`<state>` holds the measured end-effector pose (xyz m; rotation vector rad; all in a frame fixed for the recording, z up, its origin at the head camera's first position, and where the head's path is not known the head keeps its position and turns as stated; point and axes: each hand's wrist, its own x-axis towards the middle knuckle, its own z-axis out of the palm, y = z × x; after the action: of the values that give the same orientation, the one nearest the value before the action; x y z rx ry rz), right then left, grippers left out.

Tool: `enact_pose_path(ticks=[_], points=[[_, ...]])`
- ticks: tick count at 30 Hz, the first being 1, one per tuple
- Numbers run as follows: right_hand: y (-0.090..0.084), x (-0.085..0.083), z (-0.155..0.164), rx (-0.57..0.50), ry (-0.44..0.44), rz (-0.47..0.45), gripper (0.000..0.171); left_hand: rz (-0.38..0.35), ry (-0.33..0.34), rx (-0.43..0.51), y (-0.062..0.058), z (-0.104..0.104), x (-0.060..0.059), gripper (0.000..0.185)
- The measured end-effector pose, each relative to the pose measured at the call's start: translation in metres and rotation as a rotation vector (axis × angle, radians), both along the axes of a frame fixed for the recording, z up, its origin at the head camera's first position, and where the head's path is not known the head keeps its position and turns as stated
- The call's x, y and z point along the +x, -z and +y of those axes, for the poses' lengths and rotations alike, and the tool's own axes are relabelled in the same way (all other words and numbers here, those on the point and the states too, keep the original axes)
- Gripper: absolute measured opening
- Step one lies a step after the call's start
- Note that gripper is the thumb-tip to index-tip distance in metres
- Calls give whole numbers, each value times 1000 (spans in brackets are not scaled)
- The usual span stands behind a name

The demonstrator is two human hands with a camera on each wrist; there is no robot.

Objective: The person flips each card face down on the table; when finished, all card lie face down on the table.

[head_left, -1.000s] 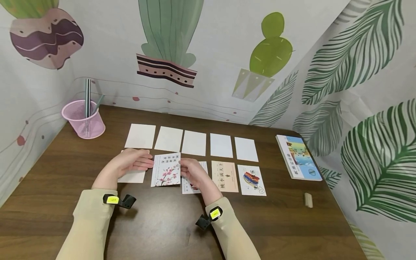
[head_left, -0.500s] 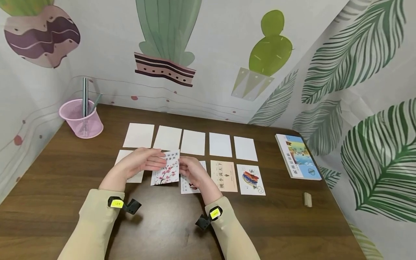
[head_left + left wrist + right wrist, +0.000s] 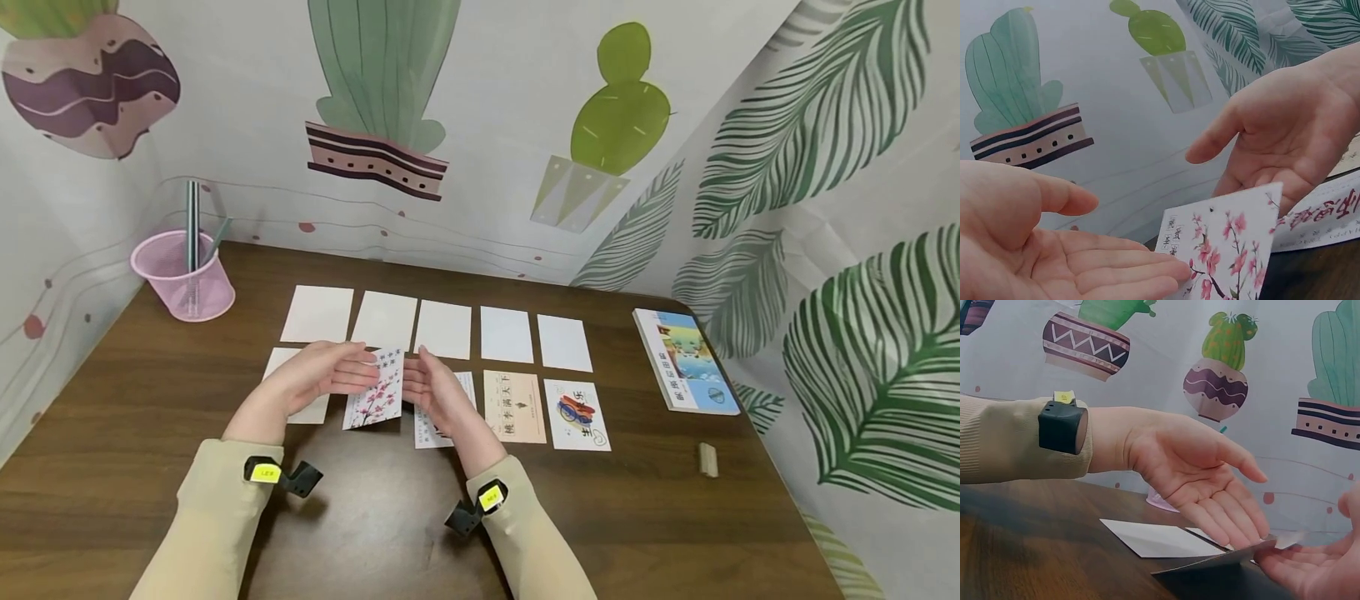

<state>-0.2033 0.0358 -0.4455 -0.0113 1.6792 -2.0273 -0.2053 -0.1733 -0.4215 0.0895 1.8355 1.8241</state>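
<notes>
A card with pink blossoms and writing (image 3: 381, 398) stands tilted off the table between my two hands. My left hand (image 3: 318, 377) has its fingers straight, and their tips lie against the card's printed face at its left side. On the other side, my right hand (image 3: 442, 398) has its fingers extended at the card's right edge, thumb raised and apart from it. The right wrist view shows the card (image 3: 1210, 562) nearly edge-on, with the right fingers at its raised edge. A white card with red print (image 3: 431, 429) lies partly hidden under the right hand.
Blank white cards (image 3: 445, 329) lie in a row behind the hands. Another blank card (image 3: 311, 412) is partly under the left hand. A beige card (image 3: 515, 407) and a colourful card (image 3: 577, 415) lie right. A pink pen cup (image 3: 187, 283), thick booklet (image 3: 686, 361) and eraser-like block (image 3: 707, 460) stand farther out.
My left hand has moved right, from beside the blossom card onto its face. The right thumb has lifted away from the card, and the card now looks narrower, turned more on its side.
</notes>
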Motion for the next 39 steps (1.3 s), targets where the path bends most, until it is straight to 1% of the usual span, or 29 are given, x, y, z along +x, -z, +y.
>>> enact_pose_path(ticks=[7,13,17,21,25,28,31,35,39], points=[[-4,1,-2,-76,-29,34,67,0,-16,6,-10,-1,2,58],[-7,2,-3,-85,-41,56,66,13,-20,8,-16,0,4,58],[-10,3,-4,-105,-39,48,64,30,-48,10,-19,1,5,58],[-13,4,-4,-139,-29,37,62,60,-114,-11,-21,4,7,60],[-15,5,-5,-163,-36,45,62,81,-231,-88,-20,11,9,64],[-16,5,-6,-158,-37,63,61,96,-310,-140,-20,18,9,67],[-16,5,-6,-145,-26,71,60,109,-348,-164,-18,22,10,68],[-17,6,-7,-138,-14,67,59,114,-340,-166,-16,22,10,66],[-17,5,-6,-149,-13,65,58,112,-281,-135,-17,16,8,64]])
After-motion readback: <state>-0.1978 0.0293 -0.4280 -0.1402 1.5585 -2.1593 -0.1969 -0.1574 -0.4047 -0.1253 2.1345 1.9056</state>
